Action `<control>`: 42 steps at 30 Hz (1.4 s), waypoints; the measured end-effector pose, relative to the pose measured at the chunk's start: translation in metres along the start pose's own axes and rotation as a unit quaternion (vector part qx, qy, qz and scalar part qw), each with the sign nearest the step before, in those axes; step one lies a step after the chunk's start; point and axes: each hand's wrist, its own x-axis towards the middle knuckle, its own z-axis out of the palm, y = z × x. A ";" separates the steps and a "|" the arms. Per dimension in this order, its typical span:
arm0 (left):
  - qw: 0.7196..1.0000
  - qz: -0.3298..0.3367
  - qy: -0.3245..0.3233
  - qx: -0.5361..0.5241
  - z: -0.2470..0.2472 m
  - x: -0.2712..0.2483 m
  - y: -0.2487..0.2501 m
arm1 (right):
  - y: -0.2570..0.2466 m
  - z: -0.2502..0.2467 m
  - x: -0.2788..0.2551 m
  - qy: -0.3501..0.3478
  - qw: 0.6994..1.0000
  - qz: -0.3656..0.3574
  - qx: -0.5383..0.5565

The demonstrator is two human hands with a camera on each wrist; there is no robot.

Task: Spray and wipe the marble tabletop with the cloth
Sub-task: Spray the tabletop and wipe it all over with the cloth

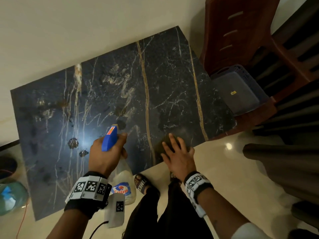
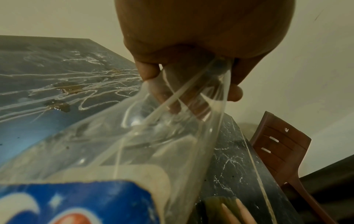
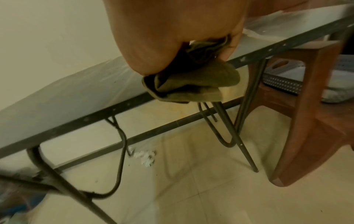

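Observation:
The dark marble tabletop (image 1: 172, 83) has white and gold veins and small wet patches (image 1: 73, 143) near its front left. My left hand (image 1: 107, 152) grips the neck of a clear spray bottle (image 1: 123, 178) with a blue trigger head, held over the table's near edge with the nozzle pointing across the top. In the left wrist view the fingers (image 2: 147, 71) wrap the bottle's neck (image 2: 134, 144). My right hand (image 1: 176, 152) lies with spread, straight fingers on an olive cloth (image 1: 159, 145) at the near edge. The cloth (image 3: 191, 84) bunches under the palm and hangs over the edge.
A red-brown plastic chair (image 1: 241, 31) stands against the table's right end with a bluish basket (image 1: 238, 90) on its seat. Dark furniture fills the right side. A teal container (image 1: 10, 195) sits on the floor at left. Thin metal table legs (image 3: 118, 136) stand below.

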 end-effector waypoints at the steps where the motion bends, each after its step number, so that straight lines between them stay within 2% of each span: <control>1: 1.000 0.004 -0.003 0.002 -0.004 0.003 -0.002 | 0.002 -0.002 0.004 0.003 0.999 0.030 0.015; 5: 1.000 0.023 -0.006 0.002 -0.012 0.014 -0.006 | -0.032 0.000 0.006 0.027 0.987 0.138 0.072; 6: 1.000 0.025 -0.007 0.001 -0.013 0.015 -0.005 | -0.048 0.003 0.002 0.028 0.988 0.133 0.074; 9: 0.999 0.032 -0.018 0.011 -0.015 0.016 -0.008 | -0.081 0.016 -0.008 0.014 0.998 0.044 0.051; 12: 0.999 0.042 -0.031 0.016 -0.019 0.021 -0.015 | -0.065 0.009 -0.001 0.025 0.999 -0.009 0.022; 13: 0.998 0.042 -0.034 0.015 -0.021 0.022 -0.017 | -0.054 0.005 0.005 0.022 0.999 0.005 0.023; 17: 0.998 0.046 -0.036 0.012 -0.028 0.024 -0.025 | -0.029 -0.014 0.035 0.046 0.979 0.180 0.080; 19: 0.998 0.051 -0.035 0.009 -0.033 0.024 -0.028 | -0.042 -0.016 0.038 0.051 0.974 0.199 0.093; 20: 0.998 0.054 -0.035 0.012 -0.035 0.024 -0.028 | -0.051 -0.016 0.036 0.043 0.978 0.179 0.093; 24: 0.997 0.065 -0.040 0.020 -0.038 0.026 -0.025 | -0.076 -0.004 0.018 -0.004 1.000 0.009 0.026; 26: 0.997 0.069 -0.044 0.014 -0.037 0.027 -0.023 | -0.067 -0.006 0.021 0.004 0.999 -0.017 0.028; 28: 0.996 0.071 -0.047 0.011 -0.038 0.027 -0.022 | -0.052 -0.011 0.029 0.023 0.998 0.018 0.055; 32: 0.997 0.071 -0.042 0.008 -0.045 0.027 -0.029 | -0.043 -0.019 0.051 0.053 0.976 0.174 0.116; 34: 0.997 0.069 -0.042 0.004 -0.048 0.026 -0.032 | -0.057 -0.021 0.050 0.047 0.974 0.188 0.117; 36: 0.997 0.070 -0.039 0.000 -0.050 0.024 -0.032 | -0.076 -0.018 0.042 0.027 0.984 0.144 0.106; 39: 0.997 0.074 -0.035 -0.006 -0.052 0.023 -0.030 | -0.096 -0.010 0.029 -0.011 0.998 0.032 0.056; 42: 0.996 0.076 -0.039 -0.017 -0.057 0.028 -0.028 | -0.079 -0.018 0.036 -0.015 0.999 -0.009 0.048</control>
